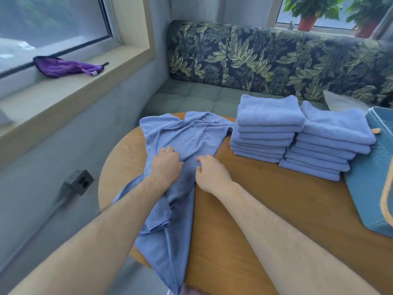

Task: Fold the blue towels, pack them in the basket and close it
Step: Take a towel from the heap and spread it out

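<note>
A crumpled, unfolded blue towel (187, 135) lies across the left part of the round wooden table (265, 209) and hangs over its near edge. My left hand (167, 166) lies on the towel with fingers curled into the cloth. My right hand (210, 173) pinches the towel's right edge beside it. Two stacks of folded blue towels stand to the right: the left stack (268, 128) and the right stack (331, 141). The blue basket (370, 188) with a tan handle sits at the table's right edge, partly out of view.
A bench with a leaf-patterned backrest (276, 58) curves behind the table. A purple cloth (63, 68) lies on the window sill at the left. Potted plants (308, 13) stand on the far sill. A black box (79, 180) sits on the wall below.
</note>
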Demonstrator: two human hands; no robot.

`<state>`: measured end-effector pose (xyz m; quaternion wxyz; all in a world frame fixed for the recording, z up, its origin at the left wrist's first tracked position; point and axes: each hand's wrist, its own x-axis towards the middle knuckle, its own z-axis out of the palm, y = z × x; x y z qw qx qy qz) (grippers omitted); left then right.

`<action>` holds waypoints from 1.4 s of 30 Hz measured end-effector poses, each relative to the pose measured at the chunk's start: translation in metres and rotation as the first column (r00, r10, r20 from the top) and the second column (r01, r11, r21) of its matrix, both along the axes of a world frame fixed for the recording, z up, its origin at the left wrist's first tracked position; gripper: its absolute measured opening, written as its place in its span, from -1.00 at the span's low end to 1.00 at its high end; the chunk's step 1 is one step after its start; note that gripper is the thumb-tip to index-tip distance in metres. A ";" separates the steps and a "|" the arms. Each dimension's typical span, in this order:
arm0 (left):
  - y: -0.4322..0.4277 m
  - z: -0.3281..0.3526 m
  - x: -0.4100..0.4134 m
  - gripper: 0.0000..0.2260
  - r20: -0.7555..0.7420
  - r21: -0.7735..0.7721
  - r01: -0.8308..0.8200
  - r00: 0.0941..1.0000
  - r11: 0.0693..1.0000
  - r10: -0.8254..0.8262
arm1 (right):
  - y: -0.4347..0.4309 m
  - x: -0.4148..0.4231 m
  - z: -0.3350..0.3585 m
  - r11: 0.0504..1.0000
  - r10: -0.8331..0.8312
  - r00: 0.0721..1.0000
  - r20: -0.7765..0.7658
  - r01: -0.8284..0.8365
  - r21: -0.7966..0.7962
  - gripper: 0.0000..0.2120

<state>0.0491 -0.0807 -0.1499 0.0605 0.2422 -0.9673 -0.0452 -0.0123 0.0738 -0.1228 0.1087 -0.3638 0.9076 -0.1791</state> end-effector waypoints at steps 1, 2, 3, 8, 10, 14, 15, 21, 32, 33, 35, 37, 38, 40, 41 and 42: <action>0.000 -0.001 -0.003 -0.80 -0.029 -0.014 0.016 0.999 1.000 -0.016 | 0.000 -0.001 -0.004 1.000 -0.012 1.000 0.012 0.012 -0.004 -0.69; 0.001 0.001 -0.003 -0.83 -0.054 -0.005 0.017 0.998 1.000 -0.017 | 0.000 -0.001 -0.007 1.000 -0.025 0.999 0.025 0.026 -0.017 -0.69; 0.003 0.002 -0.003 -0.84 -0.091 0.021 0.017 0.996 1.000 -0.015 | 0.001 -0.003 -0.010 0.998 -0.052 0.998 0.045 0.054 -0.036 -0.70; 0.021 0.024 0.013 -0.91 -0.317 0.284 0.134 0.948 0.950 -0.039 | 0.001 -0.013 -0.008 0.911 -0.294 0.910 0.293 0.359 -0.203 -0.67; 0.037 0.039 0.023 -0.88 -0.364 0.321 0.250 0.923 0.914 -0.125 | -0.006 -0.018 -0.001 0.827 -0.330 0.805 0.493 0.498 -0.259 -0.58; 0.057 0.057 0.034 -0.78 -0.367 0.435 0.368 0.906 0.821 -0.212 | -0.015 -0.016 0.003 0.680 -0.259 0.611 0.748 0.665 -0.309 -0.86; 0.055 0.055 0.033 -0.73 -0.356 0.470 0.340 0.917 0.815 -0.177 | -0.014 -0.013 0.004 0.666 -0.240 0.602 0.761 0.673 -0.322 -0.83; 0.005 0.031 0.012 -0.78 -0.221 0.361 -0.061 0.964 0.931 0.149 | 0.012 -0.009 0.009 0.708 -0.245 0.671 0.700 0.617 -0.343 -0.91; -0.002 0.038 0.000 -0.94 -0.052 0.484 -0.200 0.965 0.852 0.256 | 0.042 -0.008 0.027 0.613 0.017 0.365 0.931 0.732 -0.298 -0.69; 0.001 0.043 0.003 -0.98 -0.117 0.519 -0.157 0.960 0.840 0.252 | 0.047 -0.009 0.030 0.609 0.062 0.349 0.935 0.729 -0.312 -0.63; 0.008 0.056 0.007 -0.96 -0.225 0.591 -0.073 0.941 0.803 0.251 | 0.057 -0.008 0.039 0.609 0.136 0.372 0.918 0.700 -0.374 -0.59; 0.016 0.073 0.010 -0.93 -0.316 0.641 0.001 0.912 0.768 0.263 | 0.067 -0.007 0.049 0.596 0.153 0.466 0.871 0.660 -0.458 -0.68; 0.021 0.082 0.012 -0.93 -0.364 0.658 0.040 0.891 0.752 0.271 | 0.072 -0.007 0.055 0.575 0.135 0.532 0.836 0.645 -0.503 -0.77; 0.028 0.101 0.012 -0.93 -0.462 0.695 0.123 0.831 0.708 0.309 | 0.085 -0.012 0.068 0.490 0.067 0.648 0.759 0.641 -0.590 -0.90; 0.032 0.110 0.012 -0.93 -0.505 0.719 0.166 0.792 0.675 0.343 | 0.092 -0.016 0.077 0.427 0.026 0.683 0.730 0.653 -0.626 -0.92; 0.036 0.120 0.010 -0.93 -0.539 0.742 0.214 0.753 0.636 0.376 | 0.099 -0.021 0.088 0.365 -0.010 0.705 0.709 0.663 -0.653 -0.92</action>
